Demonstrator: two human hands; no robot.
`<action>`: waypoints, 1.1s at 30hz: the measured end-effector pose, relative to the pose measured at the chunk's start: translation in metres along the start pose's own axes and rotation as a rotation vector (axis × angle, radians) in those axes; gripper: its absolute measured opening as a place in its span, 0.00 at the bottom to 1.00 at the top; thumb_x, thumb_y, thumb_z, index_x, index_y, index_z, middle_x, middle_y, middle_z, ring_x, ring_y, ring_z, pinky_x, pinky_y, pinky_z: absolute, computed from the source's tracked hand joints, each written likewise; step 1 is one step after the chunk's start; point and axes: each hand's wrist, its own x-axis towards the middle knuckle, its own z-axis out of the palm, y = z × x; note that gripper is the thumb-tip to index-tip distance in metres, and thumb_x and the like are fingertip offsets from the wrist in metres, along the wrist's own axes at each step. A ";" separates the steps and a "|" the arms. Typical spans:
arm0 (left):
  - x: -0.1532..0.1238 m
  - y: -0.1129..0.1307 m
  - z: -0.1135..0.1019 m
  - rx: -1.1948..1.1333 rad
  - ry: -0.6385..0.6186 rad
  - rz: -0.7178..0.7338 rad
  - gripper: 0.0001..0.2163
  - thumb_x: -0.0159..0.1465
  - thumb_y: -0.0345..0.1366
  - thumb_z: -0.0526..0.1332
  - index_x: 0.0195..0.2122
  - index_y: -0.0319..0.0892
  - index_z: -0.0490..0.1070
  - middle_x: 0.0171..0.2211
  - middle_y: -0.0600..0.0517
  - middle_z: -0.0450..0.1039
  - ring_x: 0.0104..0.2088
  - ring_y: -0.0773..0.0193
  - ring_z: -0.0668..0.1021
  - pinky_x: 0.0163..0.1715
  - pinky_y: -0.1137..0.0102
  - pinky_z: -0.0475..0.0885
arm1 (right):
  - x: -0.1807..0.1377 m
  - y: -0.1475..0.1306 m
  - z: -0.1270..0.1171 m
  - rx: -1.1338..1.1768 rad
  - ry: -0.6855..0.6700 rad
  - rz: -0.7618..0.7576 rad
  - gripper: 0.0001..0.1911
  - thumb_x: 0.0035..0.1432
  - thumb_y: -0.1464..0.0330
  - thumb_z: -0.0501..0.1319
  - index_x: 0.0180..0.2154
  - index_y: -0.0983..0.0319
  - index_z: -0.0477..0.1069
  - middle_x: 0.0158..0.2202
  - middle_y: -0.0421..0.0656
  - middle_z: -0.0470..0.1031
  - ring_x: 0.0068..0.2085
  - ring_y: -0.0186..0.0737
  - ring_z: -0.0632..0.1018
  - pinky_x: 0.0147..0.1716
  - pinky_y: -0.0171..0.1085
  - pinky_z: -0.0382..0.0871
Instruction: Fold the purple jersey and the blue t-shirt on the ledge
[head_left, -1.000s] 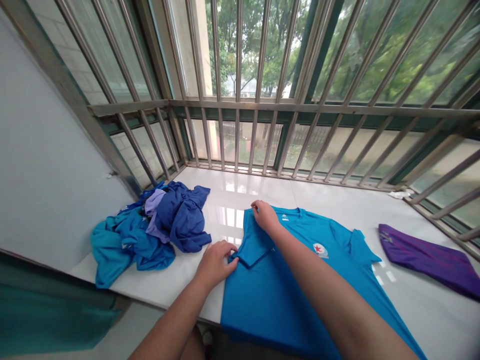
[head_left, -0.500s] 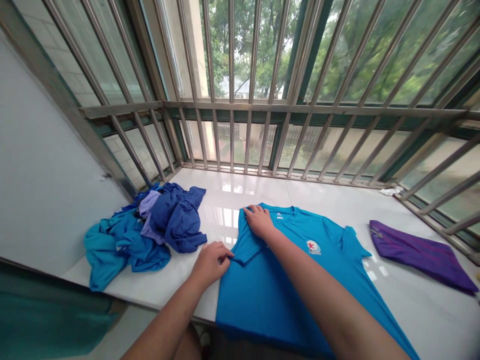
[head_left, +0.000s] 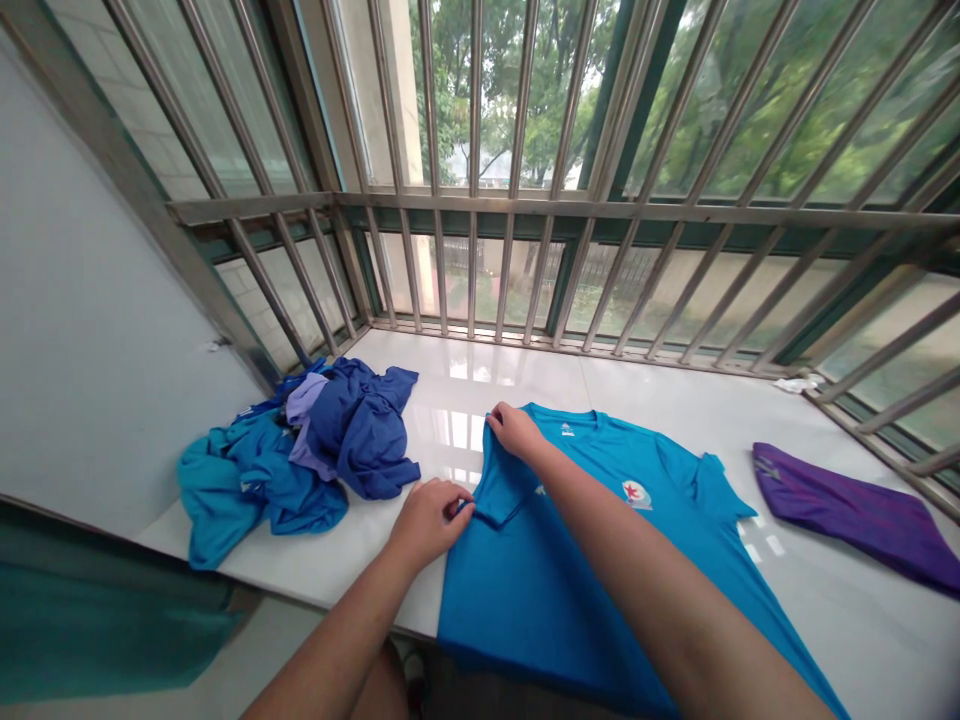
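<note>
A blue T-shirt (head_left: pixel 555 590) lies spread on the white ledge, its collar toward the window and its lower part hanging over the near edge. On its chest is a small badge with a red star. My left hand (head_left: pixel 431 520) pinches the edge of the left sleeve near its lower corner, fingers closed. Up at the shoulder of that same side, my right hand (head_left: pixel 514 430) grips the cloth between thumb and fingers. My right forearm crosses over the shirt and covers part of its front.
A crumpled heap of blue and lilac clothes (head_left: pixel 352 425) sits at the left by the wall. On the right lies a folded purple garment (head_left: pixel 847 515). Metal bars (head_left: pixel 480 210) close off the window behind the white ledge (head_left: pixel 615 385).
My right hand's fingers have gone from lying on the shoulder to pinching it. My left hand still holds the sleeve edge. The whole view has shifted slightly.
</note>
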 end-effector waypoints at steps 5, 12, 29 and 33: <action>0.000 -0.001 0.001 0.019 -0.004 -0.010 0.05 0.68 0.38 0.66 0.41 0.51 0.83 0.30 0.53 0.79 0.37 0.57 0.79 0.42 0.62 0.65 | 0.009 -0.008 0.004 0.026 -0.060 0.023 0.14 0.77 0.60 0.57 0.54 0.60 0.75 0.50 0.54 0.85 0.50 0.52 0.83 0.45 0.40 0.69; 0.000 -0.001 0.000 0.010 0.006 -0.018 0.05 0.68 0.38 0.66 0.41 0.51 0.82 0.30 0.54 0.78 0.37 0.57 0.79 0.42 0.61 0.65 | 0.019 -0.004 0.004 0.031 -0.146 0.091 0.25 0.74 0.51 0.60 0.56 0.65 0.76 0.54 0.62 0.83 0.54 0.59 0.83 0.49 0.44 0.72; 0.000 0.000 0.001 -0.001 0.002 -0.023 0.05 0.68 0.38 0.67 0.41 0.50 0.83 0.29 0.54 0.78 0.36 0.57 0.79 0.41 0.61 0.65 | -0.029 -0.001 0.002 -0.121 -0.040 0.050 0.24 0.74 0.66 0.59 0.67 0.64 0.66 0.54 0.62 0.81 0.51 0.59 0.84 0.48 0.46 0.73; 0.000 0.001 0.000 0.001 0.006 -0.021 0.05 0.68 0.38 0.66 0.40 0.50 0.83 0.29 0.54 0.78 0.36 0.58 0.79 0.41 0.62 0.64 | -0.040 -0.007 0.008 -0.155 0.067 0.019 0.28 0.77 0.60 0.56 0.71 0.64 0.63 0.65 0.64 0.72 0.64 0.62 0.75 0.59 0.52 0.69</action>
